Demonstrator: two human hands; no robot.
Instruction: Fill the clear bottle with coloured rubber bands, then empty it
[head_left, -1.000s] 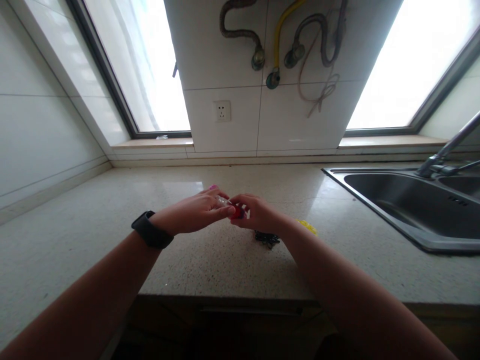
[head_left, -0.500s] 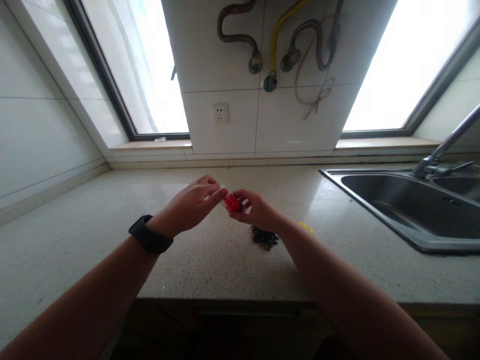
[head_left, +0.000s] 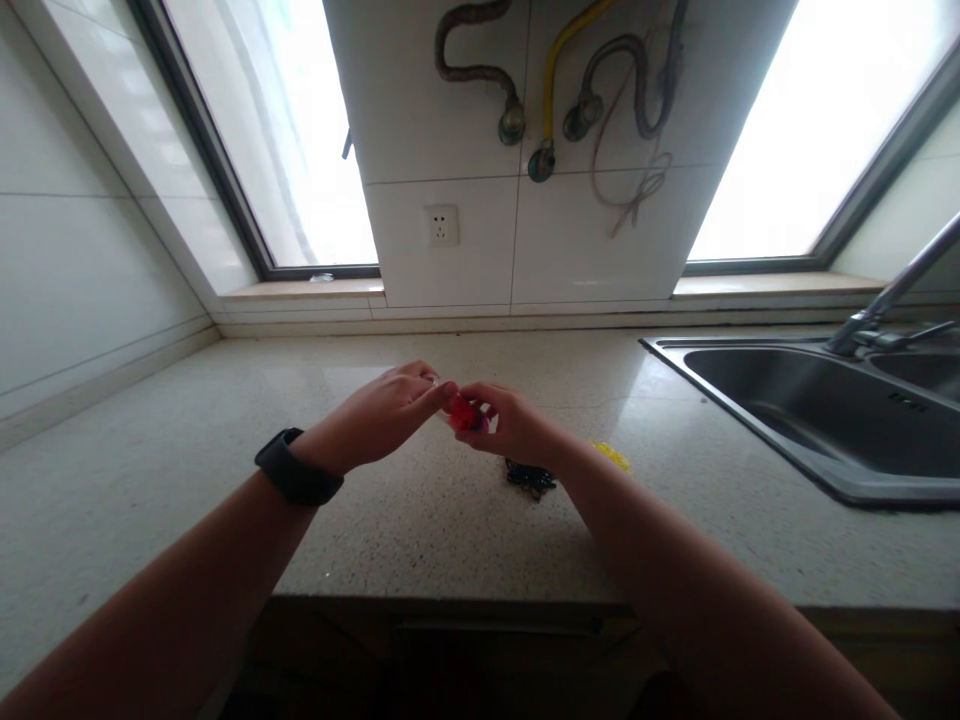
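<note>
Between my hands is a small clear plastic bag [head_left: 463, 413] with bright red contents, too small to make out singly. My left hand [head_left: 397, 408], with a black band on its wrist, pinches the bag's upper left end. My right hand [head_left: 510, 425] has its fingers curled round the bag's right side. Just below the right hand a pile of small black pieces [head_left: 531, 480] lies on the speckled counter [head_left: 405, 530]. Partly behind my right forearm sits a small heap of yellow pieces [head_left: 611, 456].
A steel sink [head_left: 795, 420] with a tap [head_left: 862, 325] is set into the counter on the right. Along the back stands a tiled wall with a socket [head_left: 442, 225] and several hoses and pipes [head_left: 551, 90]. Windows flank it on both sides. The counter's front edge runs close below my arms.
Both hands have lowered very slightly with the bag still between them. Slightly more of the yellow heap shows past my right forearm.
</note>
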